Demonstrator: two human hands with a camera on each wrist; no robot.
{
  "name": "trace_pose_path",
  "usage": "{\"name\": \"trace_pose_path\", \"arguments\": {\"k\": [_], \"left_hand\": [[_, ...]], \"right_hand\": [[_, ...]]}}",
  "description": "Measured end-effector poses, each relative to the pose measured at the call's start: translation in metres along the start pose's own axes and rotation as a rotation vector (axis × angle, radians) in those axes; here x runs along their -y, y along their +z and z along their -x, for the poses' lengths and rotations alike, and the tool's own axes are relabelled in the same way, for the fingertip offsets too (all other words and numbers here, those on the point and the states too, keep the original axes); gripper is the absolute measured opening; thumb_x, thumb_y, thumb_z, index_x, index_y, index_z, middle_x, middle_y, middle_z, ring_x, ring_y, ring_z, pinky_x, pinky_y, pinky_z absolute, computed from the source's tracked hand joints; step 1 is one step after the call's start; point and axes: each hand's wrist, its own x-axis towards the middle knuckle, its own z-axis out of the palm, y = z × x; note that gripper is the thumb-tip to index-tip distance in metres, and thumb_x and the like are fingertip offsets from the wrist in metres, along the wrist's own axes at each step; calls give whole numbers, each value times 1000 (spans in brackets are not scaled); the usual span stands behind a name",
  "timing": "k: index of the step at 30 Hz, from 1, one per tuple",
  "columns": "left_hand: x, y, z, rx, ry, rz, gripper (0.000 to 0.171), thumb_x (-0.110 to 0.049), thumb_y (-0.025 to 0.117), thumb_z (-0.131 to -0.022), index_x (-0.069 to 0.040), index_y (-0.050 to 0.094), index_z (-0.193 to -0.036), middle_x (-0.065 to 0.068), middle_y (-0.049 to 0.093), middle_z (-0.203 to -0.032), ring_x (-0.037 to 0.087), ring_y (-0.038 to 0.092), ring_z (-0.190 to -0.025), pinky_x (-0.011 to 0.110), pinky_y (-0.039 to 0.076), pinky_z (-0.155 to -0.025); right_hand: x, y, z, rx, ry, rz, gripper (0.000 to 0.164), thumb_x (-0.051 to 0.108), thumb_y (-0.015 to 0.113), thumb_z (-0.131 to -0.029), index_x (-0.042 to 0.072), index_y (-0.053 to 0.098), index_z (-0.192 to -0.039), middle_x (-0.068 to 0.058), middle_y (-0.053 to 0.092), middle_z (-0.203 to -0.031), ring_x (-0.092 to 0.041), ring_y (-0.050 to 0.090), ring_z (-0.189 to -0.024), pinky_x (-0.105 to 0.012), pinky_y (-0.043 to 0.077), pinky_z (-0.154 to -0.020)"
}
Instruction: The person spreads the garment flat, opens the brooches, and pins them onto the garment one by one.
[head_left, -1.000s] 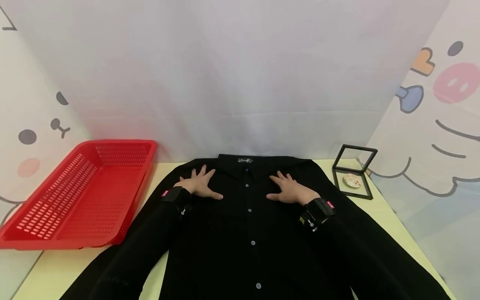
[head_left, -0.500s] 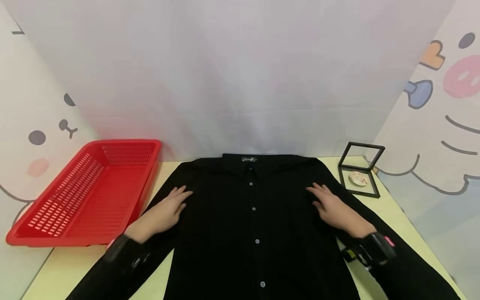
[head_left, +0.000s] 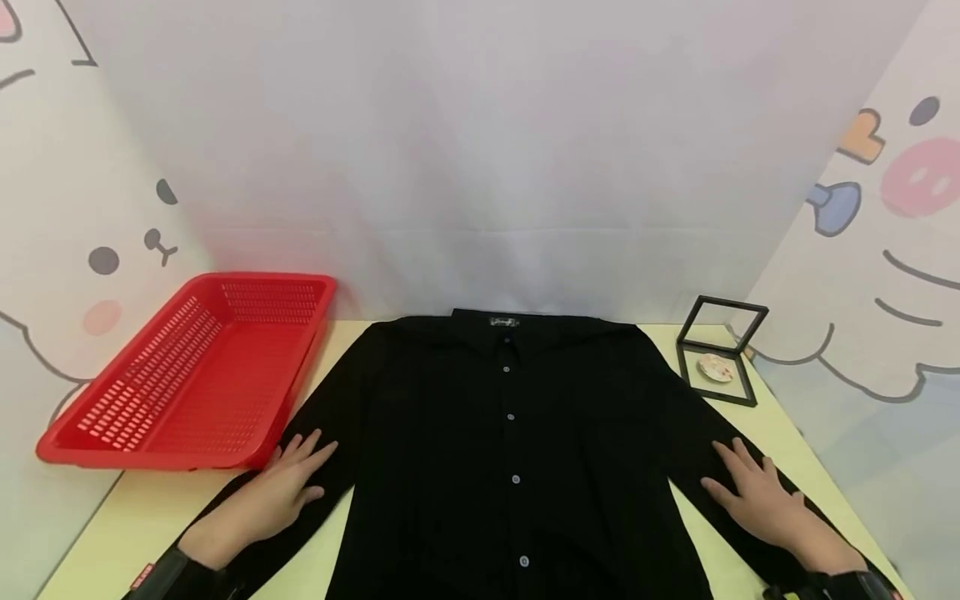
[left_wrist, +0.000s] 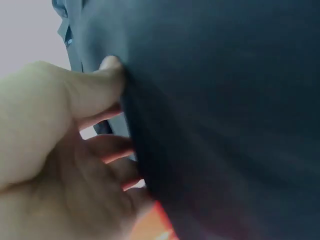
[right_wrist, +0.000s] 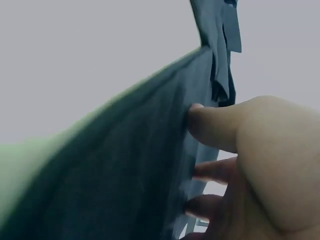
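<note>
A black button-up shirt [head_left: 450, 433] lies spread on the table, buttoned front up, collar toward the back wall and both sleeves angled outward. My left hand [head_left: 262, 500] rests on the left sleeve [head_left: 330, 417] with fingers spread, its fingertips close to the red basket's lower corner. On the right sleeve [head_left: 697, 433] my right hand [head_left: 765, 500] lies with fingers spread. In the left wrist view, the thumb and fingertips of the left hand [left_wrist: 75, 135] touch the dark cloth. The right wrist view likewise has the right hand [right_wrist: 250, 160] touching the fabric with its fingertips.
A red plastic basket [head_left: 255, 450] stands at the left, against the shirt's sleeve. At the back right, an open black-framed clear case [head_left: 716, 398] has a small patterned round object [head_left: 716, 367] in it. A pale curtain [head_left: 480, 167] closes off the back of the yellowish table [head_left: 341, 517].
Both hands have slid from the shirt's chest outward and toward me, along the sleeves: the left hand to the lower left, the right hand to the lower right. The shirt stays spread.
</note>
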Motion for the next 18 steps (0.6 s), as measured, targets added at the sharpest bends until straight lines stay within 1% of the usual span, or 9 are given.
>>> {"name": "trace_pose_path", "arguments": {"k": [2, 4, 6, 8, 11, 13, 15, 16, 18], "left_hand": [[-3, 6, 1, -11, -8, 17, 63, -12, 67, -99, 0, 41, -155, 39, 24, -161, 65, 20, -146, 81, 22, -110], [-8, 13, 3, -19, -29, 24, 64, -17, 66, -100, -4, 40, -157, 37, 22, -163, 65, 17, -146, 83, 20, -108], [-14, 18, 6, -15, -66, 32, 65, -23, 64, -102, -8, 37, -160, 35, 19, -165, 65, 13, -147, 85, 17, -108], [-19, 21, 12, 11, -116, 42, 70, -30, 64, -102, -10, 33, -162, 34, 14, -166, 65, 7, -148, 85, 13, -108], [-21, 18, 23, 73, -199, 68, 81, -39, 66, -100, -10, 26, -164, 34, 8, -167, 65, 2, -149, 86, 10, -108], [-19, 13, 31, 119, -250, 78, 88, -41, 69, -98, -8, 22, -164, 36, 6, -167, 67, 3, -147, 88, 13, -104], [-14, 9, 38, 154, -282, 95, 95, -38, 74, -95, -4, 20, -164, 40, 5, -164, 70, 4, -144, 88, 21, -101], [-11, 6, 41, 169, -296, 108, 97, -37, 76, -93, -2, 18, -164, 42, 3, -163, 73, 4, -142, 87, 25, -99], [-5, 4, 48, 194, -331, 115, 104, -40, 79, -90, 3, 17, -162, 47, 2, -159, 78, 6, -136, 86, 31, -95]], "right_hand": [[1, 2, 3, 30, 45, -20, 93, 63, 46, -104, -9, 19, -156, -44, 0, -159, -83, 0, -130, -98, 9, -84], [4, 3, 5, 42, 64, -35, 95, 64, 45, -103, -10, 17, -156, -45, -4, -159, -83, -3, -130, -99, 7, -82], [8, 4, 6, 56, 78, -44, 97, 64, 46, -103, -12, 16, -156, -45, -6, -158, -83, -5, -130, -99, 6, -82], [11, 4, 8, 69, 82, -48, 99, 64, 47, -103, -13, 15, -155, -47, -6, -156, -83, -5, -130, -99, 8, -82], [11, 4, 11, 76, 72, -44, 100, 61, 51, -102, -17, 15, -154, -52, -4, -152, -84, -2, -128, -97, 14, -86], [9, 2, 13, 75, 57, -41, 100, 58, 53, -102, -20, 15, -152, -57, -2, -148, -86, 1, -126, -94, 18, -89], [7, 1, 14, 78, 45, -42, 99, 55, 55, -103, -23, 15, -150, -60, -1, -145, -87, 2, -123, -91, 21, -93], [6, 0, 15, 82, 40, -44, 99, 54, 56, -103, -24, 15, -149, -61, 0, -144, -88, 3, -122, -89, 22, -95], [4, -2, 15, 97, 37, -54, 99, 52, 56, -103, -25, 14, -149, -62, -1, -144, -89, 2, -121, -88, 22, -97]]}}
